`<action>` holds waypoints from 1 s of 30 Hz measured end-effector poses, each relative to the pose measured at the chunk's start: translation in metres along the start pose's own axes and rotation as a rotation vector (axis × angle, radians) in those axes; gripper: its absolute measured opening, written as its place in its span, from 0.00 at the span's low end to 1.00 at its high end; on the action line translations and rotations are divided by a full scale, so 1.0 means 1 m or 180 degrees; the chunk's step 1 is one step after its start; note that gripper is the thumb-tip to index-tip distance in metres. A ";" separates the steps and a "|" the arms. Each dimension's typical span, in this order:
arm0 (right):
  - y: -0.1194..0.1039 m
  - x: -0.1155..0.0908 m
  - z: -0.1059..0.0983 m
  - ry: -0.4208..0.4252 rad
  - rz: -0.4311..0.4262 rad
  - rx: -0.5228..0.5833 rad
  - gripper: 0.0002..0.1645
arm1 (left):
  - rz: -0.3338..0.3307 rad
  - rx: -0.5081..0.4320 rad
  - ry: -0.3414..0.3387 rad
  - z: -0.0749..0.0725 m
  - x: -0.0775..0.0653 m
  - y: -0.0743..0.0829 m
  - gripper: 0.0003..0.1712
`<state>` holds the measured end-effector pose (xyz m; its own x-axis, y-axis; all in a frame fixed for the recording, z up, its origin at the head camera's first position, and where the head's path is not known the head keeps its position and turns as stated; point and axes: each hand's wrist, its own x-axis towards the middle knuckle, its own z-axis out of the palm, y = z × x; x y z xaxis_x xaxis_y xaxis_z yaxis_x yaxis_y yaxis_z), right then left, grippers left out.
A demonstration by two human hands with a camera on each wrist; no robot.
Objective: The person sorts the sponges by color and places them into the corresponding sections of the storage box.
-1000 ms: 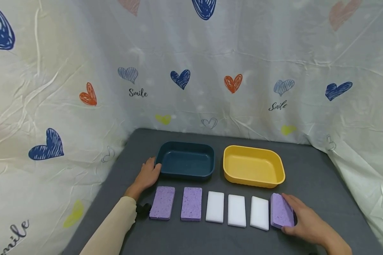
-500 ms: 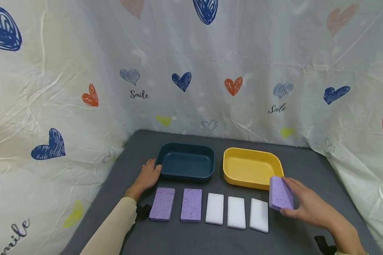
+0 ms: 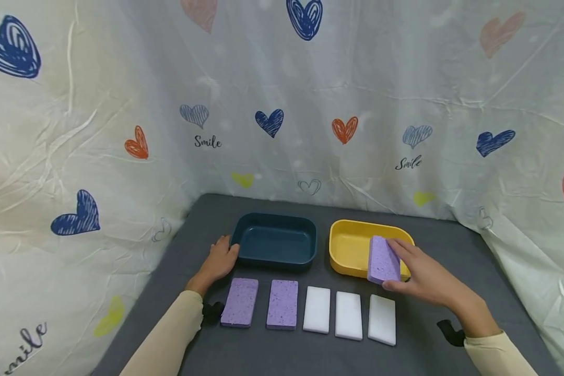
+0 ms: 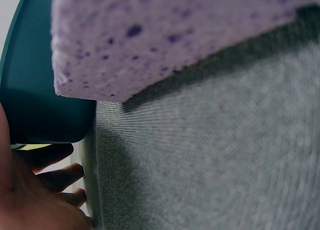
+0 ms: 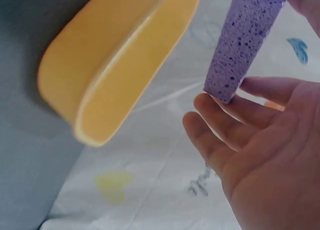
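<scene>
My right hand (image 3: 430, 274) pinches a purple speckled sponge (image 3: 384, 260) between thumb and fingers. The sponge is held up over the front edge of the yellow tray (image 3: 352, 245). In the right wrist view the same sponge (image 5: 245, 45) hangs tilted beside the tray's rim (image 5: 135, 55), apart from it. My left hand (image 3: 219, 261) rests against the left end of the dark blue tray (image 3: 274, 243), its fingers loosely extended along the outside. In the left wrist view another purple sponge (image 4: 175, 40) lies close to the camera, partly covering the blue tray (image 4: 45, 115).
Two purple sponges, a left one (image 3: 239, 303) and a right one (image 3: 282, 304), lie in a row with three white sponges (image 3: 317, 309) in front of the trays. A grey cloth (image 3: 319, 360) covers the table. A heart-printed curtain (image 3: 301, 73) hangs behind and at the sides.
My right hand has lifted the purple sponge from the right end of the row and carried it up and left to the yellow tray. My left hand stays at the blue tray.
</scene>
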<state>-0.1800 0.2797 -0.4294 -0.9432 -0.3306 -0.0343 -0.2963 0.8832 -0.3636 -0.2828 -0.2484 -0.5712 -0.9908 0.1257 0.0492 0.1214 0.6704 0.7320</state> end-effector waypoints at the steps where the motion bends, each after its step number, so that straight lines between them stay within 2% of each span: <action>1: -0.002 0.004 0.000 0.0010 -0.0029 0.0012 0.69 | 0.0006 -0.0004 0.0006 0.000 0.000 -0.001 0.51; 10: -0.022 0.046 -0.003 0.0089 -0.0425 -0.0005 0.64 | -0.0079 0.0026 0.0038 -0.001 -0.003 0.004 0.52; 21: -0.049 0.090 0.000 0.0056 -0.0586 -0.0020 0.64 | -0.0135 0.0042 -0.0073 -0.001 -0.002 0.007 0.50; 30: -0.083 0.124 0.011 -0.0031 -0.0710 0.0064 0.64 | -0.0088 0.0019 0.0007 -0.001 -0.001 0.003 0.50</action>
<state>-0.2708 0.1613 -0.4140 -0.8531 -0.5202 0.0401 -0.4942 0.7810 -0.3818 -0.2812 -0.2469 -0.5687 -0.9939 0.1055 0.0306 0.0944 0.6780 0.7290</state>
